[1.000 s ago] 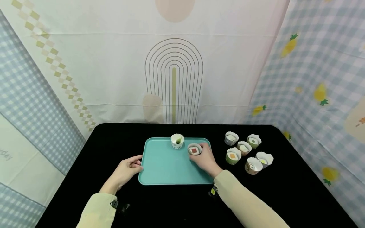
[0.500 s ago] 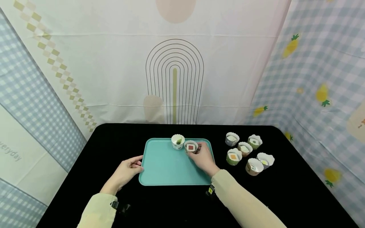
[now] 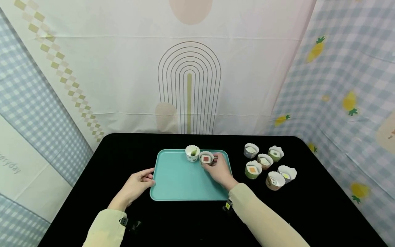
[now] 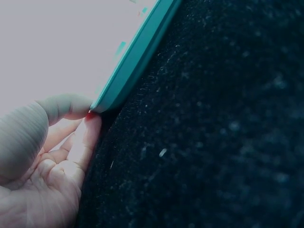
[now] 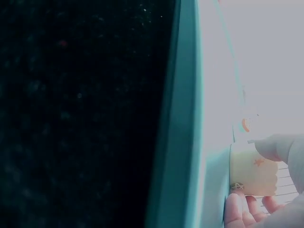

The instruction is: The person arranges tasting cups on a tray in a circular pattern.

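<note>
A turquoise tray [image 3: 182,183] lies on the black table. My left hand [image 3: 134,188] pinches its left edge between thumb and fingertip, as the left wrist view shows at the tray rim [image 4: 130,64]. My right hand [image 3: 221,173] holds a scallop-rimmed paper baking cup [image 3: 206,156] by its side, thumb opposite fingers, at the back right of the tray. Inside that cup sits a white piece with a dark red square on top. Just left of it stands a white paper cup [image 3: 192,154] with something green inside; the two rims look close to touching.
Right of the tray several more paper cups stand grouped: a green one with an orange square [image 3: 253,170], a blue-grey one [image 3: 251,151], a brown one [image 3: 275,181] and others. Patterned cloth [image 3: 129,85] hangs behind the table [image 3: 172,223].
My right hand has moved the cup with the red square left, up beside the white cup, then stayed nearly still. My left hand has kept its place at the tray edge.
</note>
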Action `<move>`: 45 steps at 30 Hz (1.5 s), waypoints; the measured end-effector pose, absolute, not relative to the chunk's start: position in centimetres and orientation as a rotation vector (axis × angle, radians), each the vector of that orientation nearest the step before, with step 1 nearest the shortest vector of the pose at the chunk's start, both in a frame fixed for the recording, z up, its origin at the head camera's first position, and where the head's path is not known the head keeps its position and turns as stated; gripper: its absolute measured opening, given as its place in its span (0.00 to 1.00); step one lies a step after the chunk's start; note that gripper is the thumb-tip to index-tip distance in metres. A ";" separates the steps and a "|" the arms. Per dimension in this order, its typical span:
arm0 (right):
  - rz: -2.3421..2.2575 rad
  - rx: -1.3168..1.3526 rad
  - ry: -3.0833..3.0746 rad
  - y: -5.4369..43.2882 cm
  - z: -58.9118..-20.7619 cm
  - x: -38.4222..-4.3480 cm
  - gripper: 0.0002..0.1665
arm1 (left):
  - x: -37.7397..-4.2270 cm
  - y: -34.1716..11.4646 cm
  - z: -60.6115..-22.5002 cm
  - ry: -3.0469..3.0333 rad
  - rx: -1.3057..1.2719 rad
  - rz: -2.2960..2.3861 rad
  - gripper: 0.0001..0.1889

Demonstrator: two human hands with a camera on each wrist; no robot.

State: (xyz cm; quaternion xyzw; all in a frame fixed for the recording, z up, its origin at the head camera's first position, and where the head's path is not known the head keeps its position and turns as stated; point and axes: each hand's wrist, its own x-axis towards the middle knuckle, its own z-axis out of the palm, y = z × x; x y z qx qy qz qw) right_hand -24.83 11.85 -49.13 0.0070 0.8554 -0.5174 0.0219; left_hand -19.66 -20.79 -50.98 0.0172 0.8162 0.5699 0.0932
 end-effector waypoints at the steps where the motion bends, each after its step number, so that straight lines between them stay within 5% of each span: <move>1: -1.602 0.020 2.648 11.9 -49.1 -24.7 0.32 | -19.5 -20.8 -50.6 2.424 0.059 1.685 0.29; 18: -1.444 -0.003 2.712 18.4 -47.0 -21.0 0.47 | -19.9 -21.1 -51.4 2.441 0.059 1.652 0.29; 45: -1.421 0.125 3.050 26.1 -46.4 -15.2 0.48 | -20.0 -21.0 -51.5 2.435 0.056 1.656 0.29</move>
